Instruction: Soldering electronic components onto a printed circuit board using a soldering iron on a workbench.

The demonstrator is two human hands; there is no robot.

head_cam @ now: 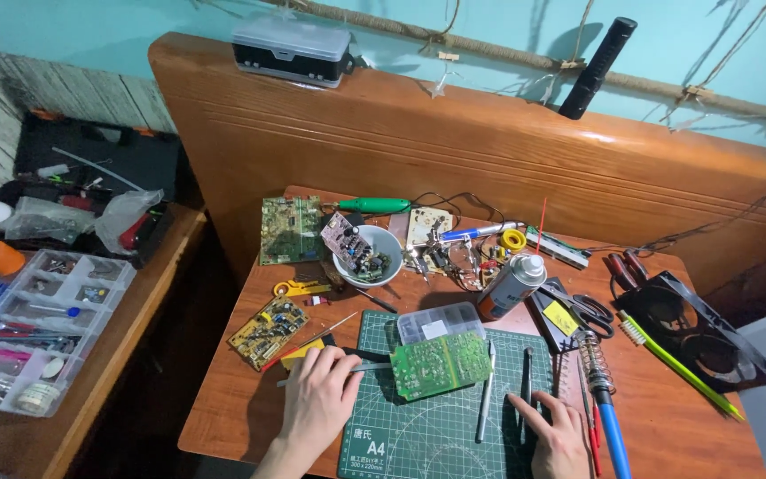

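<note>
Right now the person is sitting over a green cutting mat (418,435) on a small wooden table (223,408), and both hands are resting near its near edge. The left hand (319,399) is lying flat at the mat's left border, fingers loosely curled, touching what looks like a thin metal tool (374,366) pointing right toward a green circuit board (439,364); whether the fingers are actually pinching that tool I cannot tell. The right hand (556,430) is lying open, palm down, on the mat's right side, holding nothing, just beside a dark-handled tool (525,377) and near a grey scalpel-like knife (487,390).

The circuit board is sitting tilted at the far middle of the mat, touching a clear compartment box (441,321) behind it. By my judgement the work is pausing at a set-up stage, with the board laid out and tools being chosen; any next move is calling for a firm hold on the board and one tool picked cleanly from the row.

Around it, clutter is crowding in: a spray can (511,284) and scissors (582,306) to the far right, a blue-handled soldering iron (605,399) close by the right hand, a white bowl (368,253) of parts farther back, and a yellow board (268,330) to the left. The soldering iron and the upright can are standing closest to an elbow's path.
</note>
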